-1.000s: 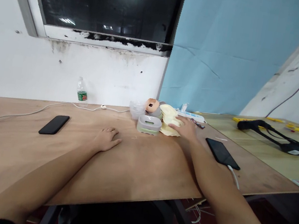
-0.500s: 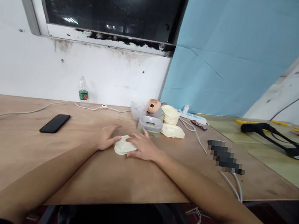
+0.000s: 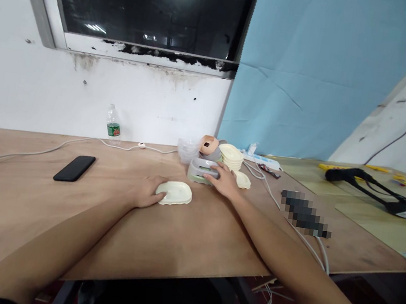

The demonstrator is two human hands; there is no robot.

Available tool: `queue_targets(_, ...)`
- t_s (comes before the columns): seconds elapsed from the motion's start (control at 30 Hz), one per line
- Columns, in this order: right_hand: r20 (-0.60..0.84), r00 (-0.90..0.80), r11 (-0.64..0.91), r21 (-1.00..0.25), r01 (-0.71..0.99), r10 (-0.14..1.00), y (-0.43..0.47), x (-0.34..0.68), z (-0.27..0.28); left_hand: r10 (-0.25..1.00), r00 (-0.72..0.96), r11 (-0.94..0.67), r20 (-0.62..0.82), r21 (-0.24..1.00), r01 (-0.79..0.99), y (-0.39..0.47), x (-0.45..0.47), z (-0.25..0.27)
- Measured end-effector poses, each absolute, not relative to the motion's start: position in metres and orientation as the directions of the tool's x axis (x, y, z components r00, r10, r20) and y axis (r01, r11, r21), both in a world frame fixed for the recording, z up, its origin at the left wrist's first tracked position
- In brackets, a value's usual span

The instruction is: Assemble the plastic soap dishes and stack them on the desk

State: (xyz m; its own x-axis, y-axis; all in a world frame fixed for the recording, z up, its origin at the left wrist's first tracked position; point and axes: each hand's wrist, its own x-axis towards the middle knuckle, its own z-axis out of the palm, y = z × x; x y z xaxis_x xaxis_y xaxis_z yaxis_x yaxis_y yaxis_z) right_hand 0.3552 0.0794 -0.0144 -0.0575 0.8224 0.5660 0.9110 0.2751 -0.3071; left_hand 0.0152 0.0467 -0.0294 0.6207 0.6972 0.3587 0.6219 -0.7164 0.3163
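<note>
Cream dish (image 3: 179,193) at left fingers (image 3: 158,198); grey box (image 3: 197,171) under right fingers (image 3: 220,169).

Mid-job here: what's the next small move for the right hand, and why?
I'd probably settle the right hand more firmly on the grey container before shifting it: the hand reaches over its top, but this view doesn't show whether the grip is secure. The left hand is on the edge of the cream dish, so that piece already seems steadied.

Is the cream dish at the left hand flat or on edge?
Lying flat: the cream dish shows its broad face upward, left hand at one end.
</note>
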Motion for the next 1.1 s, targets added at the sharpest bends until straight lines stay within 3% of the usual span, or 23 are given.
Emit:
queue_targets(0.2, 0.795, -0.017, 0.478, -0.347, 0.807, 0.606, 0.066, 0.338, -0.002, 0.745, 0.522, -0.658, 0.415, 0.332, 0.676, 0.045, 0.016, -0.027)
queue_targets(0.33, 0.799, -0.13, 0.592, -0.314, 0.742, 0.587, 0.035, 0.303, 0.002, 0.715, 0.392, -0.67, 0.579, 0.408, 0.62, 0.045, 0.016, -0.028)
queue_targets(0.47, 0.669, -0.358, 0.657, -0.261, 0.707, 0.651, 0.016, 0.269, -0.005, 0.636, 0.379, -0.751, 0.673, 0.425, 0.505, 0.043, 0.012, -0.025)
queue_targets(0.57, 0.494, -0.533, 0.69, -0.212, 0.692, 0.687, 0.017, 0.261, -0.009, 0.636, 0.537, -0.769, 0.554, 0.394, 0.504, 0.042, 0.011, -0.022)
queue_targets(0.67, 0.416, -0.569, 0.688, -0.233, 0.687, 0.709, 0.024, 0.268, -0.009, 0.654, 0.651, -0.756, 0.385, 0.361, 0.546, 0.042, 0.014, -0.023)
queue_targets(0.9, 0.235, -0.681, 0.715, -0.34, 0.61, 0.693, 0.024, 0.291, 0.007, 0.701, 0.6, -0.713, 0.385, 0.373, 0.594, 0.041, 0.02, -0.027)
queue_targets(1.1, 0.057, -0.714, 0.688, -0.333, 0.645, 0.698, 0.021, 0.291, 0.015, 0.748, 0.628, -0.661, 0.214, 0.309, 0.683, 0.039, 0.018, -0.02)
